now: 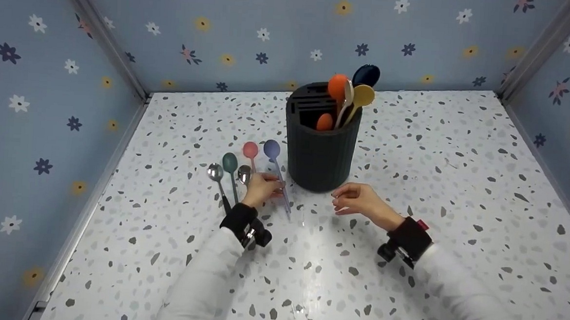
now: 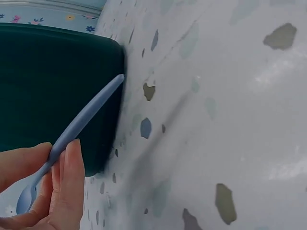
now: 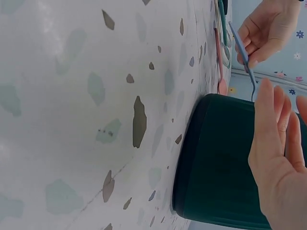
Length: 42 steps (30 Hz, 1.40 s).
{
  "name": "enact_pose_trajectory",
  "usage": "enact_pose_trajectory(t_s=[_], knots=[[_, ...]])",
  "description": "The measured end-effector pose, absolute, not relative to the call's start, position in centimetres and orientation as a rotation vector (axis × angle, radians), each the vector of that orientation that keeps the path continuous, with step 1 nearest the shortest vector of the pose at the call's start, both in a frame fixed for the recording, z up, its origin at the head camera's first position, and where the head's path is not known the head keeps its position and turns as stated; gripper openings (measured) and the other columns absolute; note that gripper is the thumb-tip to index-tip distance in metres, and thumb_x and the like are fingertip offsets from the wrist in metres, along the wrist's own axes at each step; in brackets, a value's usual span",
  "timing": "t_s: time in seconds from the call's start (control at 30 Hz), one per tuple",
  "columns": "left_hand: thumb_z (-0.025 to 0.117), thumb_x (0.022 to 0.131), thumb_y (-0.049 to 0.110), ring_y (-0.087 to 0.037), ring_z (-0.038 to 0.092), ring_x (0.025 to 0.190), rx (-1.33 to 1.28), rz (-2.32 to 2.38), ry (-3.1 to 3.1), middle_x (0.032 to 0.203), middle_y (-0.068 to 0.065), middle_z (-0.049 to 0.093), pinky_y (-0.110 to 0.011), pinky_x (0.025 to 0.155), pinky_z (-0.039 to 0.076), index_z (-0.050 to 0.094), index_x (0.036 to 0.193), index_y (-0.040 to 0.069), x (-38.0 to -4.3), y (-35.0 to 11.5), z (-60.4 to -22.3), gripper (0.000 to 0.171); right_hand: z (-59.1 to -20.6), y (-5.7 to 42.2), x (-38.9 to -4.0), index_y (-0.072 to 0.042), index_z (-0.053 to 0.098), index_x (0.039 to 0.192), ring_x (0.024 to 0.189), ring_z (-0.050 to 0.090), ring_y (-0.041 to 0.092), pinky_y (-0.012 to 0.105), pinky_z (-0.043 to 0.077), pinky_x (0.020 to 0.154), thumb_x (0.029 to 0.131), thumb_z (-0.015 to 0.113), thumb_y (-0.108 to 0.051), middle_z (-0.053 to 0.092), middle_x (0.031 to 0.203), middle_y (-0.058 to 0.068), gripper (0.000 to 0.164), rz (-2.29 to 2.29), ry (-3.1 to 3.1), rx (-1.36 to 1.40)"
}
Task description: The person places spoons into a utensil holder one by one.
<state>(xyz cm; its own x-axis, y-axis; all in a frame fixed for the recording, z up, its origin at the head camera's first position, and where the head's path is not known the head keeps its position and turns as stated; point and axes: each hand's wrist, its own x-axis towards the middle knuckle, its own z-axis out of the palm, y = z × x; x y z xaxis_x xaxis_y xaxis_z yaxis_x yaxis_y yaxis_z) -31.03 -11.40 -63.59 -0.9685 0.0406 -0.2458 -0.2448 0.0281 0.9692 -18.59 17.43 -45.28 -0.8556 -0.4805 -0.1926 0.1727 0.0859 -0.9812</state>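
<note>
My left hand (image 1: pixel 263 188) pinches the handle of a purple-blue spoon (image 1: pixel 272 150) between thumb and fingers. In the left wrist view that spoon (image 2: pixel 82 120) slants with its handle tip up and its bowl low by the palm. The right wrist view shows the spoon raised off the table. My right hand (image 1: pixel 361 200) holds nothing; its fingers are loosely bent beside the base of a dark green utensil holder (image 1: pixel 320 157). Left of the holder lie a pink spoon (image 1: pixel 250 150), a green spoon (image 1: pixel 229 162) and two metal spoons, one with a black handle (image 1: pixel 226 204).
In the holder stand an orange spoon (image 1: pixel 337 87), a yellow spoon (image 1: pixel 364 95), a cream-coloured utensil (image 1: pixel 348 96) and a dark blue one (image 1: pixel 366 76). Slots (image 1: pixel 313 103) cover its left part. Flowered panels (image 1: pixel 272 37) wall in the speckled table (image 1: pixel 459 179).
</note>
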Motion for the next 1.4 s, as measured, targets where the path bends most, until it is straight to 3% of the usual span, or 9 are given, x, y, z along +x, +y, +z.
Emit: enact_pose_trajectory(t_s=[0.1, 0.2, 0.33, 0.47, 0.63, 0.77, 1.03, 1.4], knots=[[0.063, 0.075, -0.002, -0.026, 0.064, 0.065, -0.266, 2.054, 2.106, 0.083, -0.021, 0.062, -0.035, 0.062, 0.055, 0.055, 0.100, -0.012, -26.1, -9.6, -53.6, 0.028, -45.1, 17.2, -18.6, 0.016, 0.047, 0.109, 0.088, 0.058, 0.036, 0.040, 0.051, 0.079, 0.082, 0.058, 0.000, 0.059, 0.087, 0.011, 0.033, -1.808, 1.902, -0.299], [0.055, 0.078, -0.009, -0.020, 0.063, 0.063, -0.294, 2.076, 2.095, 0.080, -0.020, 0.061, -0.033, 0.066, 0.055, 0.052, 0.102, -0.018, -21.8, -8.1, -45.6, 0.027, -45.0, 16.7, -18.6, 0.015, 0.047, 0.109, 0.087, 0.059, 0.034, 0.039, 0.051, 0.079, 0.082, 0.058, 0.000, 0.059, 0.088, 0.011, 0.033, -1.798, 1.909, -0.304], [0.052, 0.079, -0.012, -0.014, 0.059, 0.060, -0.274, 2.127, 2.046, 0.076, -0.016, 0.058, -0.032, 0.069, 0.054, 0.047, 0.104, -0.021, -19.3, -7.3, -41.3, 0.027, -44.8, 15.9, -18.6, 0.018, 0.045, 0.110, 0.085, 0.060, 0.034, 0.040, 0.051, 0.079, 0.082, 0.057, 0.002, 0.059, 0.086, 0.010, 0.034, -1.819, 1.882, -0.336], [0.054, 0.078, -0.012, -0.014, 0.058, 0.060, -0.260, 2.150, 2.033, 0.074, -0.011, 0.055, -0.032, 0.067, 0.055, 0.047, 0.105, -0.021, -19.1, -6.8, -41.2, 0.029, -44.7, 14.9, -18.6, 0.018, 0.046, 0.110, 0.086, 0.059, 0.036, 0.042, 0.051, 0.079, 0.082, 0.057, 0.002, 0.060, 0.085, 0.011, 0.034, -1.846, 1.838, -0.363], [0.056, 0.077, -0.011, -0.017, 0.059, 0.062, -0.266, 2.206, 2.030, 0.072, -0.009, 0.055, -0.030, 0.062, 0.055, 0.049, 0.101, -0.019, -19.5, -6.6, -42.6, 0.026, -44.8, 13.8, -18.6, 0.011, 0.052, 0.107, 0.082, 0.060, 0.024, 0.041, 0.051, 0.078, 0.080, 0.060, 0.000, 0.060, 0.084, 0.010, 0.030, -1.837, 1.842, -0.367], [0.058, 0.077, -0.009, -0.016, 0.060, 0.061, -0.279, 2.229, 2.057, 0.073, -0.009, 0.056, -0.028, 0.062, 0.055, 0.050, 0.101, -0.017, -19.3, -6.2, -42.8, 0.027, -44.8, 13.2, -18.6, 0.014, 0.049, 0.109, 0.079, 0.060, 0.019, 0.040, 0.051, 0.079, 0.080, 0.059, 0.000, 0.060, 0.084, 0.008, 0.033, -1.833, 1.842, -0.359], [0.059, 0.078, -0.008, -0.017, 0.060, 0.062, -0.251, 2.247, 2.034, 0.076, -0.010, 0.056, -0.029, 0.064, 0.055, 0.051, 0.099, -0.014, -18.5, -5.7, -42.1, 0.023, -44.6, 12.5, -18.5, 0.013, 0.050, 0.110, 0.083, 0.061, 0.022, 0.039, 0.051, 0.079, 0.081, 0.060, -0.002, 0.061, 0.087, 0.009, 0.033, -1.827, 1.829, -0.358], [0.060, 0.077, -0.008, -0.012, 0.058, 0.059, -0.204, 2.279, 2.003, 0.076, -0.008, 0.054, -0.026, 0.061, 0.055, 0.051, 0.097, -0.013, -17.9, -5.0, -42.4, 0.023, -44.6, 11.9, -18.5, 0.011, 0.053, 0.107, 0.080, 0.061, 0.017, 0.037, 0.052, 0.078, 0.080, 0.059, 0.001, 0.062, 0.087, 0.010, 0.030, -1.809, 1.876, -0.372]])
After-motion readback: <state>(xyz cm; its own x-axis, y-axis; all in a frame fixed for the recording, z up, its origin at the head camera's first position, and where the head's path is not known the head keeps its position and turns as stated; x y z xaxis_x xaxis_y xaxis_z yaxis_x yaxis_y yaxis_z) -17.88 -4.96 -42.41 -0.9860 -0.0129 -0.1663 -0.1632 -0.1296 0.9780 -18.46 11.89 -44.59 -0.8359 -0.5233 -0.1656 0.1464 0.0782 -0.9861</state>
